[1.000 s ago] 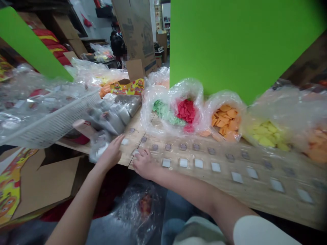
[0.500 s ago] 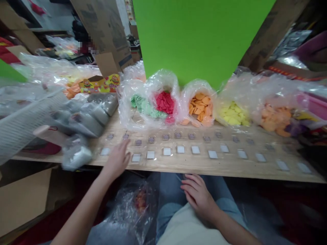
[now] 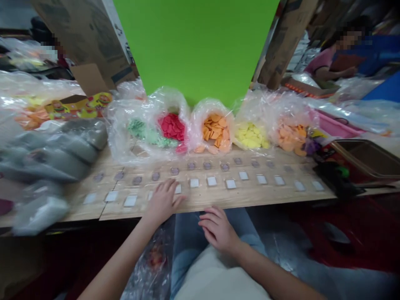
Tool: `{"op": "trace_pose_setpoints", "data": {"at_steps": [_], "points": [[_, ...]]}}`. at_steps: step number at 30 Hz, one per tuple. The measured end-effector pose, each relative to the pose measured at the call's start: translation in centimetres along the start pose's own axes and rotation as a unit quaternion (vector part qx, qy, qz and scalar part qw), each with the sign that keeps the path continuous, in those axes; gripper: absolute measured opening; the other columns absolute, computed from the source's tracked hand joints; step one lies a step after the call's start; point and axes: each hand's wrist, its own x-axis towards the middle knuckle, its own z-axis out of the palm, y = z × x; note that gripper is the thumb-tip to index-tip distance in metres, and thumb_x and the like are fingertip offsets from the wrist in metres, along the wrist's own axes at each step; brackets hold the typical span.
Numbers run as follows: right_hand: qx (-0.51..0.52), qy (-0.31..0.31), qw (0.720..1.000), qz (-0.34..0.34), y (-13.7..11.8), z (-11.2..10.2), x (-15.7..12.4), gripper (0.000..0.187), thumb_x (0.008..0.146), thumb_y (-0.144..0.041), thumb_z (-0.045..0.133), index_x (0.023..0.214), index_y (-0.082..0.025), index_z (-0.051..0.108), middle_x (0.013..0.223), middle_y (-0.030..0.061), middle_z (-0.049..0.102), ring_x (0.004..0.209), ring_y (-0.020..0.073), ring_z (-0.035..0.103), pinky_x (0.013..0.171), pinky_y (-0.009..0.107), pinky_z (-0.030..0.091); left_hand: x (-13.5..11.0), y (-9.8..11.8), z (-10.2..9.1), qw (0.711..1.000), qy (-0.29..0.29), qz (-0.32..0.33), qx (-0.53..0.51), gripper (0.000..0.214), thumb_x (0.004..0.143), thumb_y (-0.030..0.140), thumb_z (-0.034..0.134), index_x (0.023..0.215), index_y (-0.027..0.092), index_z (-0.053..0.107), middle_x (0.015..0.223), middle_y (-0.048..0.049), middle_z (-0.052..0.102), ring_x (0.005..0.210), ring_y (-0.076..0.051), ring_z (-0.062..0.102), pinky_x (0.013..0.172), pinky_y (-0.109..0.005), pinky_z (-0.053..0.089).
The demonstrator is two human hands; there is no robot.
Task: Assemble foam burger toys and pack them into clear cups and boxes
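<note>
Both hands are empty and open. The left hand (image 3: 163, 203) lies palm-down with its fingers spread across the front edge of a wooden board (image 3: 200, 204), partly covering one of a row of small white squares (image 3: 211, 181), while its fingertips reach just beside the next square. The right hand (image 3: 217, 230) is off the board, its fingers loosely curved above the blue jeans (image 3: 184, 258) on the person's lap; whether it touches them is hard to tell. The white squares run in a long, evenly spaced row along the board, with a matching row of small greyish discs (image 3: 191, 166) behind them. Both look light and thin, so a heavy touch could nudge them out of line. The squares seem best lifted by an edge between finger and thumb, and the discs may need a fingernail slipped under the rim, though their material cannot be told from here. Beyond the discs stand open clear plastic bags of soft-looking flat pieces in green (image 3: 150, 135), red (image 3: 171, 127), orange (image 3: 215, 131), yellow (image 3: 250, 137) and peach (image 3: 290, 137). Blurred grey packs (image 3: 53, 154) lie to the left, a brown tray (image 3: 365, 160) sits to the right, and a co-worker (image 3: 331, 58) is at work farther off.
</note>
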Motion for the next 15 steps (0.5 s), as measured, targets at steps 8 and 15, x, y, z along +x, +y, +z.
{"op": "trace_pose_setpoints", "data": {"at_steps": [8,15], "points": [[-0.077,0.054,0.990,0.102,3.2,-4.2,0.8,0.024,0.085,-0.021,0.045,0.102,-0.022,0.062,0.105,0.0044,0.062,0.112,0.0188,0.043,0.099,0.038,0.032,3.6,1.9,2.5,0.987,-0.089,0.128,-0.034,0.040,0.084,0.045,0.042,0.110,0.018,0.056,0.118,-0.0122,0.058,0.122,-0.025,0.042,0.105,-0.047,0.023],[-0.209,-0.019,0.946,0.249,6.4,-4.3,4.8,0.044,0.084,-0.053,0.043,0.109,-0.019,0.058,0.111,0.0132,0.053,0.099,0.0272,0.046,0.085,0.045,0.036,2.2,-0.5,3.9,0.984,-0.095,0.149,-0.012,0.044,0.082,0.048,0.044,0.113,0.020,0.057,0.125,-0.0094,0.055,0.122,-0.024,0.043,0.105,-0.045,0.025]]}}
